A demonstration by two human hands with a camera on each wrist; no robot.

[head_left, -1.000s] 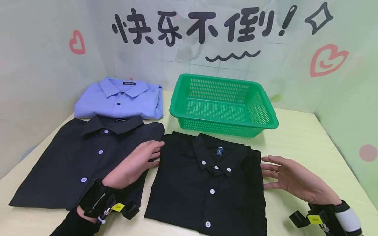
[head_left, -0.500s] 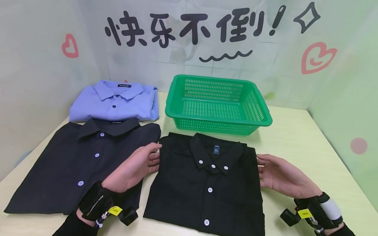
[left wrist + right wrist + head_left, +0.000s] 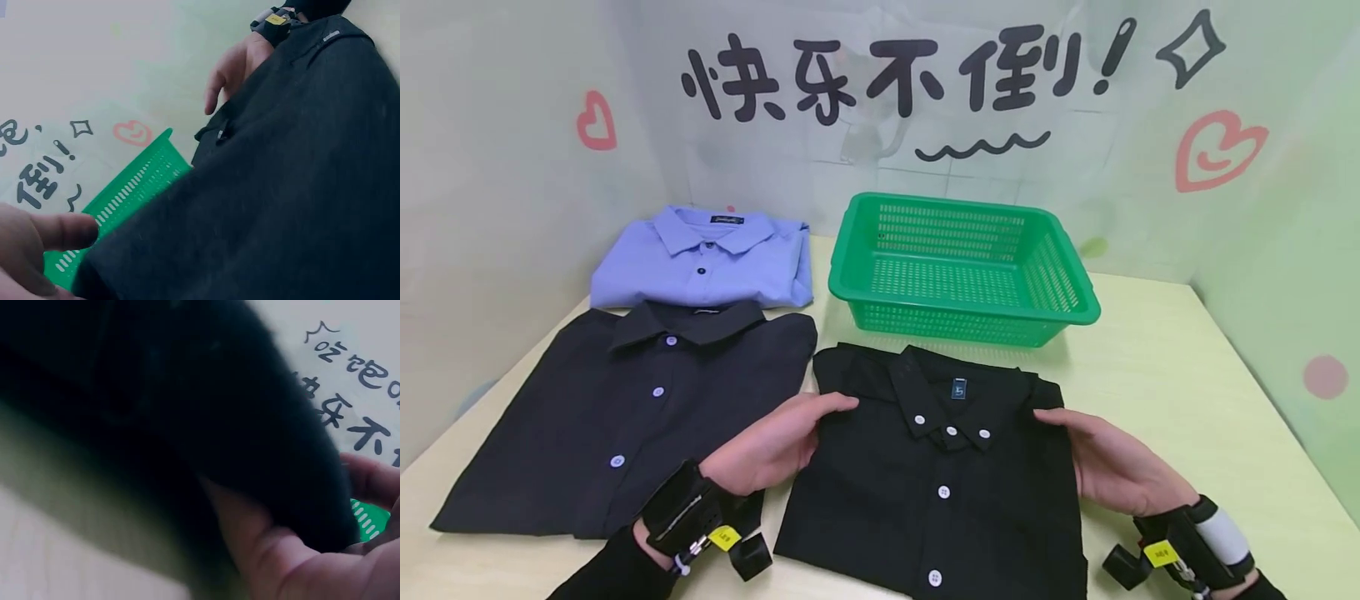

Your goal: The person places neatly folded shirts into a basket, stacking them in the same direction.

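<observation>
A folded black shirt (image 3: pixel 940 492) with white buttons lies on the table in front of me. My left hand (image 3: pixel 808 425) grips its left edge, thumb on top and fingers tucked under. My right hand (image 3: pixel 1071 442) holds the right edge the same way. In the left wrist view the thumb (image 3: pixel 62 231) rests on the black shirt (image 3: pixel 281 206), with the right hand (image 3: pixel 228 69) at its far side. In the right wrist view the black shirt (image 3: pixel 187 406) lies over my right hand (image 3: pixel 281 562).
An empty green basket (image 3: pixel 970 315) stands just behind the black shirt. To the left, a larger dark shirt (image 3: pixel 617 417) lies flat, with a folded blue shirt (image 3: pixel 707 262) behind it. The pale table (image 3: pixel 1180 383) meets decorated walls at the back and sides.
Both hands have moved in from beside the black shirt. Their thumbs now lie over its side edges and the fingers have gone under the fabric.
</observation>
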